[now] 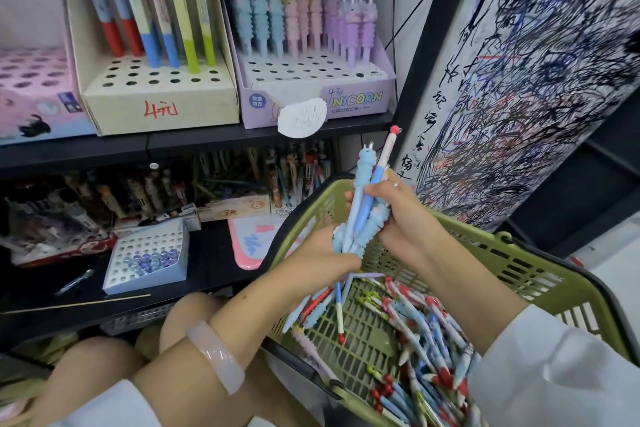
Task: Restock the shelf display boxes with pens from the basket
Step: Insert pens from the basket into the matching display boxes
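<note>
There is a single view, taken from the person's head and looking forward and steeply down. It sits close — the forearms enter from the bottom edge and the hands, left [320, 253] and right [401, 218], meet near mid-frame over the green basket [519, 274]. The wide lens bends the edges. Ahead and above stand the shelf [207, 144] and its display boxes [156, 97]; the scribbled panel [536, 80] leans in at right — all within arm's reach.

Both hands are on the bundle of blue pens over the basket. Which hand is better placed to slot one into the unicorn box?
Probably the right hand: it grips the pens near their tops, while the left hand clasps the bundle's base.
</note>
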Demonstrator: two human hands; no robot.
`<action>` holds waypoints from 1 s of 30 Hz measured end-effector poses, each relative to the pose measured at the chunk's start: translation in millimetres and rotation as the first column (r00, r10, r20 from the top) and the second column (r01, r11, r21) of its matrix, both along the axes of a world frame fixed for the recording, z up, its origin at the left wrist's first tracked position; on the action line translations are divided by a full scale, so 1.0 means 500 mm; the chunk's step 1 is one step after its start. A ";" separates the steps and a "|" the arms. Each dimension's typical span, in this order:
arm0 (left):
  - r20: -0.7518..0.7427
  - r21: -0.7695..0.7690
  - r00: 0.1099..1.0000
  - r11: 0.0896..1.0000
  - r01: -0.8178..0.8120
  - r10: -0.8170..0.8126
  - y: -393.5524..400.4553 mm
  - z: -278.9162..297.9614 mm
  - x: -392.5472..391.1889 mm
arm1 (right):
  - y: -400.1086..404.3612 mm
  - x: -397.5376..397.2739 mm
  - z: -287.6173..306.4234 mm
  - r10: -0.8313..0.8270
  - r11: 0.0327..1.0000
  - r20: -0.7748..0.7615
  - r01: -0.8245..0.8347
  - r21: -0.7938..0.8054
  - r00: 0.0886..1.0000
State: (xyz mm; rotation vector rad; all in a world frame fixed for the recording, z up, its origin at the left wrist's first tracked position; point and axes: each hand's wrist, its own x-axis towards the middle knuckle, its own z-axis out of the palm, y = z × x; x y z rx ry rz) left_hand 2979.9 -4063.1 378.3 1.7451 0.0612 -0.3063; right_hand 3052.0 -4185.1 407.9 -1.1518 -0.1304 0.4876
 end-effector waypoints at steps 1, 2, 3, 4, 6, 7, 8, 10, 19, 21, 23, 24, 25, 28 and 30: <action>-0.011 -0.037 1.000 0.999 0.004 -0.004 0.002 0.005 -0.001 | 0.001 0.003 0.003 0.007 1.000 0.017 -0.007 -0.003 1.000; -0.022 -0.072 1.000 0.997 0.007 -0.009 0.006 0.010 -0.002 | 0.002 0.007 0.006 0.010 1.000 0.025 -0.011 0.005 1.000; -0.031 -0.103 0.999 0.995 0.011 -0.014 0.009 0.015 -0.004 | 0.003 0.012 0.011 0.010 1.000 0.022 -0.010 0.018 1.000; -0.038 -0.122 0.999 0.992 0.018 -0.023 0.012 0.018 -0.005 | 0.002 0.017 0.016 0.006 1.000 0.015 -0.006 0.031 1.000; -0.050 -0.121 0.998 0.992 0.024 -0.030 0.017 0.022 -0.007 | 0.000 0.029 0.025 -0.018 1.000 0.024 0.018 0.019 1.000; -0.058 -0.115 0.998 0.993 0.023 -0.030 0.019 0.025 -0.008 | 0.000 0.034 0.029 -0.037 0.999 0.043 0.037 0.007 0.998; -0.065 -0.109 0.997 0.994 0.024 -0.031 0.021 0.026 -0.008 | 0.000 0.040 0.034 -0.060 0.998 0.064 0.060 0.012 0.996; -0.081 -0.102 0.996 0.994 0.029 -0.037 0.027 0.031 -0.009 | 0.002 0.052 0.045 -0.120 0.991 0.085 0.114 0.073 0.989; -0.205 0.035 0.977 0.998 -0.045 0.051 0.051 0.023 -0.019 | -0.018 0.057 0.087 -0.221 0.974 0.271 0.224 0.021 0.937; -0.249 0.086 0.968 0.996 -0.015 0.036 0.049 0.023 -0.023 | -0.015 0.049 0.102 -0.248 0.960 0.382 0.280 -0.028 0.890; -0.287 0.084 0.957 0.996 -0.029 0.052 0.051 0.022 -0.024 | -0.014 0.045 0.115 -0.243 0.943 0.462 0.319 -0.093 0.853; -0.291 0.060 0.953 0.996 -0.069 0.084 0.053 0.021 -0.024 | -0.013 0.042 0.115 -0.222 0.935 0.485 0.326 -0.140 0.846; -0.291 0.012 0.948 0.991 -0.133 0.131 0.056 0.019 -0.022 | -0.009 0.037 0.112 -0.191 0.926 0.492 0.322 -0.195 0.849; -0.283 -0.237 0.920 0.909 -0.342 0.272 0.057 0.023 -0.016 | 0.010 0.009 0.075 -0.079 0.904 0.432 0.247 -0.348 0.899; -0.257 -0.399 0.907 0.818 -0.415 0.335 0.053 0.029 -0.013 | 0.026 -0.015 0.046 -0.007 0.910 0.342 0.148 -0.387 0.940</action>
